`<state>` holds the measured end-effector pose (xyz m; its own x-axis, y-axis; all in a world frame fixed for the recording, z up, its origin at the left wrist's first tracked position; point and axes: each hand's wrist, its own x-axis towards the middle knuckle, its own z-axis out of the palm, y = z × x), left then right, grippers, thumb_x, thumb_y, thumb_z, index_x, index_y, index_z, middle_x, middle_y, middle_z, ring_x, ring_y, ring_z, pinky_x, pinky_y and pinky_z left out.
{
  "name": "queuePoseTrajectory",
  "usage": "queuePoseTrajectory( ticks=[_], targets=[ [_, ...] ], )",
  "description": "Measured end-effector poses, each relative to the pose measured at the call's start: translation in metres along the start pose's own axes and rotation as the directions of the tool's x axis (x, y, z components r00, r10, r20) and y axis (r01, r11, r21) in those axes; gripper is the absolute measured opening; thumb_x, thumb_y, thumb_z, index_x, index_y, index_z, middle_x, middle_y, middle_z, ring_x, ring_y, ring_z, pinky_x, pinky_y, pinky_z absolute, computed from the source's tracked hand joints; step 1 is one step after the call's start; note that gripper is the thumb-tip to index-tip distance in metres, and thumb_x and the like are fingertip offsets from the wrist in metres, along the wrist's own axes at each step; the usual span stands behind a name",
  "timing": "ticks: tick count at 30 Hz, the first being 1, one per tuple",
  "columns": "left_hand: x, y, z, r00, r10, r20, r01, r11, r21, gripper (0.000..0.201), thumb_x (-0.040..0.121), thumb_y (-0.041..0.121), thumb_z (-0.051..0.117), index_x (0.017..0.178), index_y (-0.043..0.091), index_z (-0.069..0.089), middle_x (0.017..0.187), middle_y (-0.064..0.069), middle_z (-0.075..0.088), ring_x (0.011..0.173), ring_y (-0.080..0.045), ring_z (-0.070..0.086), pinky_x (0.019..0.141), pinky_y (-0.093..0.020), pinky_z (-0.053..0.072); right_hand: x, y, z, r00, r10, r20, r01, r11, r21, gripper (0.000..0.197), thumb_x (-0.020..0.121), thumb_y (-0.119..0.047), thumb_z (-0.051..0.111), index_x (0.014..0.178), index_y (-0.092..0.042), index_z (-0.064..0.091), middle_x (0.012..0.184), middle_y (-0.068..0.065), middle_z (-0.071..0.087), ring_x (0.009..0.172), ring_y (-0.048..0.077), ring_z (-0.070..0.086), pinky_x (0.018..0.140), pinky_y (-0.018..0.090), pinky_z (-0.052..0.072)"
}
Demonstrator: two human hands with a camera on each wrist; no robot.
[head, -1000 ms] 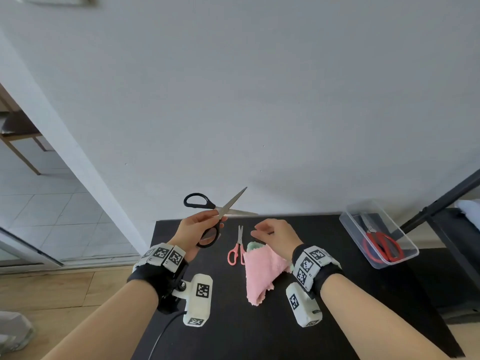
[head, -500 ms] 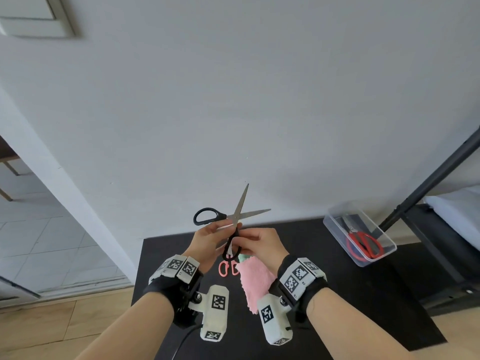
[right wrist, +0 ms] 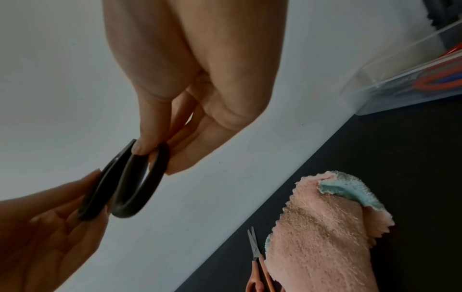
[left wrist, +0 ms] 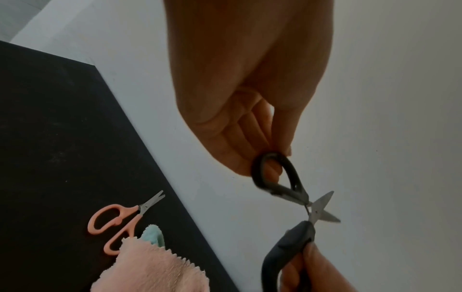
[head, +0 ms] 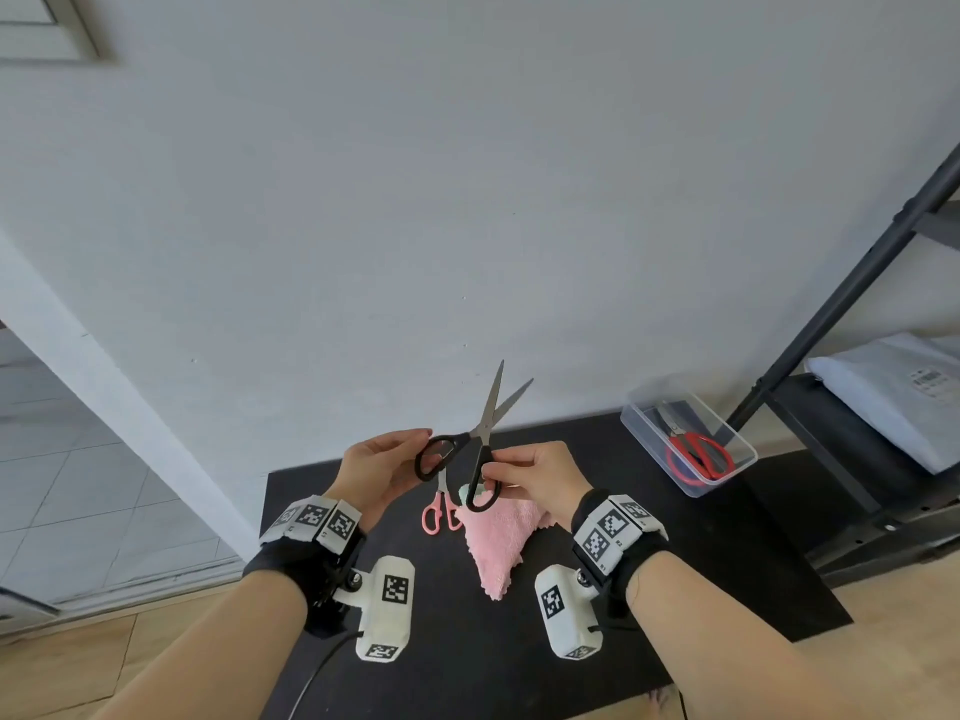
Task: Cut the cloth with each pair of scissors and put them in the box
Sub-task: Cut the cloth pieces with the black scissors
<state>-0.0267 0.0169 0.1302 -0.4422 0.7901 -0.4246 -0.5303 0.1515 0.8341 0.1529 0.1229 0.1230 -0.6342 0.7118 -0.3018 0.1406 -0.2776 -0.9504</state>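
Observation:
Black-handled scissors (head: pixel 480 439) hang in the air above the table, blades apart and pointing up at the wall. My left hand (head: pixel 382 467) pinches one black loop (left wrist: pixel 271 171). My right hand (head: pixel 535 472) pinches the other loop (right wrist: pixel 140 181). Below them a pink cloth (head: pixel 496 537) with a pale green corner lies crumpled on the black table (head: pixel 649 553). Small pink scissors (head: pixel 440 509) lie flat just left of the cloth, also seen in the left wrist view (left wrist: pixel 120 219). A clear plastic box (head: pixel 688 449) at the table's back right holds red scissors (head: pixel 698 452).
A white wall (head: pixel 467 200) rises right behind the table. A dark metal shelf frame (head: pixel 852 283) stands to the right with a white parcel (head: pixel 893 397) on it. Tiled floor (head: pixel 78 485) shows to the left and wooden floor in front.
My right hand has let go of the cloth and taken one black loop. The scissors have turned so the blades point more upright and stand closer together. The head view has shifted right.

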Motion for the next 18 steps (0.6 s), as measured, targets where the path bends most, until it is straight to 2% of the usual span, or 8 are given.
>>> queuePoseTrajectory(
  ticks=[3, 6, 9, 11, 13, 15, 18],
  targets=[
    [0.000, -0.008, 0.004, 0.997, -0.035, 0.070, 0.032, 0.998, 0.050, 0.024, 0.087, -0.001, 0.059, 0.110, -0.005, 0.064, 0.101, -0.020, 0.071, 0.078, -0.022, 0.071, 0.071, -0.031, 0.060, 0.000, 0.002, -0.007, 1.000, -0.014, -0.015, 0.014, 1.000, 0.009, 0.015, 0.079, 0.004, 0.071, 0.093, 0.001, 0.073, 0.085, 0.017, 0.073, 0.072, 0.019, 0.070, 0.074, 0.028, 0.058],
    [-0.001, -0.011, 0.006, 0.986, -0.079, 0.146, 0.067, 0.994, 0.080, 0.027, 0.089, -0.002, 0.056, 0.115, -0.003, 0.063, 0.109, -0.020, 0.069, 0.090, -0.025, 0.069, 0.080, -0.035, 0.058, -0.003, 0.002, -0.010, 1.000, -0.018, -0.022, 0.018, 1.000, -0.010, 0.014, 0.078, 0.004, 0.071, 0.091, -0.002, 0.074, 0.087, 0.017, 0.073, 0.074, 0.020, 0.070, 0.076, 0.030, 0.058],
    [-0.004, -0.011, 0.010, 0.971, -0.128, 0.202, 0.106, 0.988, 0.116, 0.028, 0.089, -0.004, 0.055, 0.117, -0.003, 0.062, 0.112, -0.021, 0.068, 0.102, -0.030, 0.065, 0.074, -0.033, 0.059, -0.004, -0.002, -0.011, 1.000, -0.009, -0.028, 0.008, 1.000, -0.019, 0.014, 0.079, 0.004, 0.071, 0.091, -0.003, 0.074, 0.083, 0.014, 0.073, 0.072, 0.018, 0.069, 0.074, 0.029, 0.058],
    [-0.001, -0.015, 0.014, 0.964, -0.146, 0.223, 0.117, 0.984, 0.137, 0.028, 0.089, -0.003, 0.054, 0.116, -0.003, 0.063, 0.114, -0.021, 0.067, 0.107, -0.032, 0.063, 0.075, -0.032, 0.058, -0.002, -0.001, -0.014, 0.999, -0.007, -0.042, 0.005, 1.000, -0.029, 0.016, 0.079, 0.004, 0.071, 0.094, -0.001, 0.073, 0.081, 0.012, 0.073, 0.071, 0.017, 0.070, 0.072, 0.027, 0.058],
    [-0.002, -0.014, 0.016, 0.963, -0.152, 0.222, 0.120, 0.981, 0.150, 0.028, 0.089, -0.003, 0.055, 0.116, -0.003, 0.063, 0.114, -0.021, 0.067, 0.106, -0.031, 0.064, 0.077, -0.032, 0.058, -0.002, -0.005, -0.015, 0.998, 0.000, -0.059, -0.003, 0.999, -0.044, 0.018, 0.079, 0.003, 0.071, 0.097, 0.002, 0.072, 0.078, 0.009, 0.073, 0.068, 0.015, 0.070, 0.070, 0.025, 0.058],
    [-0.002, -0.013, 0.020, 0.966, -0.145, 0.213, 0.107, 0.978, 0.179, 0.027, 0.088, -0.003, 0.057, 0.114, -0.003, 0.064, 0.111, -0.022, 0.068, 0.099, -0.027, 0.067, 0.078, -0.032, 0.058, -0.003, -0.008, -0.017, 0.996, -0.009, -0.087, 0.004, 0.998, -0.062, 0.020, 0.080, 0.002, 0.071, 0.100, 0.002, 0.071, 0.081, 0.009, 0.073, 0.070, 0.014, 0.070, 0.071, 0.024, 0.058],
    [0.004, -0.014, 0.027, 0.974, -0.143, 0.176, 0.101, 0.969, 0.227, 0.025, 0.084, -0.005, 0.063, 0.109, -0.005, 0.064, 0.103, -0.022, 0.071, 0.095, -0.028, 0.069, 0.076, -0.030, 0.059, -0.001, -0.010, -0.019, 0.988, -0.052, -0.148, 0.030, 0.988, -0.150, 0.023, 0.080, -0.004, 0.073, 0.103, -0.006, 0.071, 0.091, 0.006, 0.073, 0.079, 0.009, 0.069, 0.075, 0.018, 0.055]
  ],
)
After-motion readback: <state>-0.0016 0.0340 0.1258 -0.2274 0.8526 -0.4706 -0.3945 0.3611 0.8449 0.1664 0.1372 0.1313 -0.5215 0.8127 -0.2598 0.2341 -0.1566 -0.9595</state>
